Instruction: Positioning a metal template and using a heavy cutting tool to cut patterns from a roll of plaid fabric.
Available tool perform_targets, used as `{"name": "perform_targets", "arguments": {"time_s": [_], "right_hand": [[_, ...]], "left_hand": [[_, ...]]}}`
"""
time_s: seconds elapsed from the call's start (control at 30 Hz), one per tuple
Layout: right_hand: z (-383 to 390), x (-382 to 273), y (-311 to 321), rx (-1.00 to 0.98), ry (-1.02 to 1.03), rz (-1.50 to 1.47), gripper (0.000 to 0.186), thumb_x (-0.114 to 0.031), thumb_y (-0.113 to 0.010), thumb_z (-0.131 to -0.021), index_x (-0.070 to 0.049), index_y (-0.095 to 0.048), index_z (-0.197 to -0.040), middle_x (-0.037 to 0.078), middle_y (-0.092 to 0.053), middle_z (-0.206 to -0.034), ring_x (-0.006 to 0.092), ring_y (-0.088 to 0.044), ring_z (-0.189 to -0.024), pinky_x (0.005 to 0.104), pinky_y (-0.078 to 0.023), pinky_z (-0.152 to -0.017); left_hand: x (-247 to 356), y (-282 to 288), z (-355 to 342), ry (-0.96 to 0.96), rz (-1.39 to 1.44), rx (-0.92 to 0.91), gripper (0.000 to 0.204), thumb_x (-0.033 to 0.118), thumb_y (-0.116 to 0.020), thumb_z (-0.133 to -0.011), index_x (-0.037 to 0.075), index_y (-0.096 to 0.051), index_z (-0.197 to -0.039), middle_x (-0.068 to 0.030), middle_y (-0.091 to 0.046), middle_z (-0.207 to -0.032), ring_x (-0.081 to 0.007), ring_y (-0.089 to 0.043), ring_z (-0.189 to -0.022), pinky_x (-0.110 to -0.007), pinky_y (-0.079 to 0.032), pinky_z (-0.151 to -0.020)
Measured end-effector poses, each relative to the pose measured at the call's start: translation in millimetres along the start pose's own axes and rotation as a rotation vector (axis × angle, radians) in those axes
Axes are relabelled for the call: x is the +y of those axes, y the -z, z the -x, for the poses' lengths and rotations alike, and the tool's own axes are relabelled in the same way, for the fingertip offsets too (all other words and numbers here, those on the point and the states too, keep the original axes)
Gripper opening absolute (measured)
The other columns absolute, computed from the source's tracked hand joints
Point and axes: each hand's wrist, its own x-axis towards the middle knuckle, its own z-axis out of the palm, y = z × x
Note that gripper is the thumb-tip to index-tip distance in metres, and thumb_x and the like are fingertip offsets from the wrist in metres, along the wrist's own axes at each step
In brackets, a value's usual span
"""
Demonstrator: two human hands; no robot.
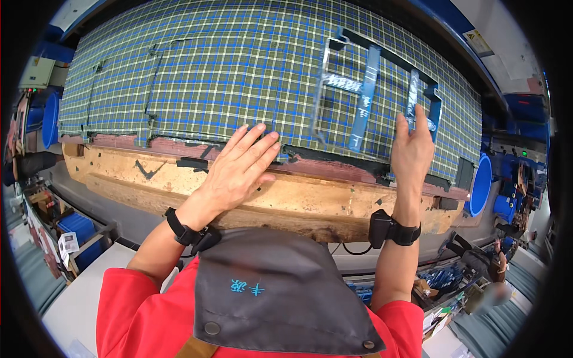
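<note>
Now, here's the right hand point(413, 149), digits clamped on the near end of a crossbar, one to each side of it as far as I can see, and that crossbar belongs to a metal frame point(365, 101) over the plaid. The frame sits just beyond those fingertips, most of it reaching out to the left of them, its left wall smeared with blur; whether it rests flat on the cloth, I can't tell. One frame, two long crossbars, white brush marks on both. And the left hand point(239, 170), look, is apart from all that, palm down, fingers stretched and slightly spread, gripping nothing, on the near edge of the plaid cloth point(215, 77), with the frame beyond it and to its right. Each wrist wears a black band, so two in all. Green, blue and white checks run across the cloth, cut lines showing on its left part. On the near side, a reddish strip point(325, 172), then a pale wooden ledge point(310, 194) dotted with dark scraps. Here's the dark apron point(280, 292) over a red shirt point(134, 310). Containers next: two round blue tubs, the right tub point(479, 186) and the left tub point(50, 121), one past either end of the bench, their contents hidden from me. Over on the left, a blue crate point(80, 230) stands by a shelf of cartons point(43, 206), and one other person point(496, 271) is far off to the right.
</note>
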Motion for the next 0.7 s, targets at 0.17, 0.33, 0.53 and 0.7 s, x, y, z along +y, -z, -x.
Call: {"name": "perform_targets", "arguments": {"time_s": [0.17, 0.33, 0.53, 0.7], "right_hand": [[11.2, -11.5, -17.5, -0.066, 0.056, 0.000, 0.050, -0.029, -0.061, -0.104, 0.000, -0.057, -0.144, 0.027, -0.073, -0.083, 0.0448, -0.073, -0.081, 0.0514, -0.054, -0.076], [-4.2, -11.9, -41.6, 0.001, 0.149, 0.080, 0.049, -0.028, -0.061, -0.104, 0.002, -0.057, -0.143, 0.027, -0.072, -0.078, 0.0458, -0.072, -0.077, 0.0529, -0.053, -0.073], [-12.5, -14.6, -34.4, -0.003, 0.095, -0.001, 0.048, -0.028, -0.061, -0.104, 0.003, -0.058, -0.141, 0.030, -0.074, -0.087, 0.0477, -0.073, -0.086, 0.0535, -0.055, -0.080], [-12.0, -10.4, -41.1, 0.031, 0.122, 0.063, 0.048, -0.027, -0.061, -0.104, 0.003, -0.057, -0.142, 0.029, -0.074, -0.087, 0.0467, -0.073, -0.086, 0.0520, -0.054, -0.081]], "left_hand": [[2.7, -2.7, 2.6, 0.009, 0.050, -0.002, 0.065, 0.023, -0.076, -0.086, 0.000, -0.058, -0.144, -0.0157, -0.057, -0.152, -0.0401, -0.047, -0.146, -0.058, -0.038, -0.120], [0.7, 3.1, -4.0, 0.010, 0.019, 0.016, 0.067, 0.023, -0.077, -0.084, 0.000, -0.058, -0.144, -0.0149, -0.056, -0.153, -0.0397, -0.047, -0.146, -0.057, -0.038, -0.121], [0.9, 3.6, -6.6, 0.009, 0.000, 0.019, 0.077, 0.018, -0.085, -0.075, 0.001, -0.057, -0.145, -0.0148, -0.053, -0.155, -0.0365, -0.046, -0.147, -0.055, -0.038, -0.122], [2.8, -0.9, -2.6, 0.028, 0.040, 0.005, 0.073, 0.021, -0.080, -0.078, 0.001, -0.058, -0.145, -0.0145, -0.054, -0.155, -0.0394, -0.047, -0.146, -0.056, -0.038, -0.121]]}}
